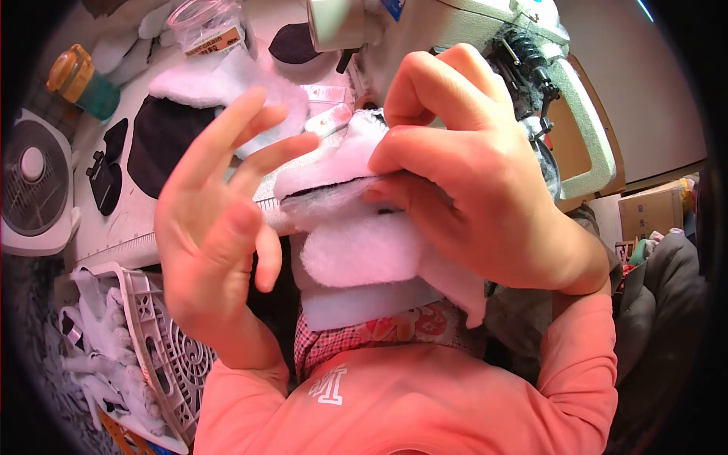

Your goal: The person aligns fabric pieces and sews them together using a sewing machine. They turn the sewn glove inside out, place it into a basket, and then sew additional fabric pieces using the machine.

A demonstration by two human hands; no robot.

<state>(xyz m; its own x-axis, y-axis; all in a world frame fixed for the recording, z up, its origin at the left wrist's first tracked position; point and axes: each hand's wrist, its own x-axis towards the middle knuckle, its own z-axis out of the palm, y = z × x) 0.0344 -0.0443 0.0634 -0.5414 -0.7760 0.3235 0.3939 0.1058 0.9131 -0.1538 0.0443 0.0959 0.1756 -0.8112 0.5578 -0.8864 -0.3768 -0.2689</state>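
Observation:
My right hand [478, 163] pinches the edge of a white fluffy fabric piece [326, 168] between thumb and fingers. A dark edge shows along the side of that piece. My left hand [220, 220] is raised to the left of it, fingers apart and slightly curled, holding nothing; it looks a little blurred. Below, over my lap, hangs another part of white plush [360, 250], and I cannot tell whether it joins the held piece. On the table behind my left hand lie more white plush [205, 80] and a black fabric piece [171, 144].
A sewing machine [455, 30] stands at the upper right. On the left are a fan [34, 182] and an orange-lidded bottle [83, 80]. A clear jar [205, 23] is at the back. A white plastic basket [155, 341] with white pieces stands at lower left.

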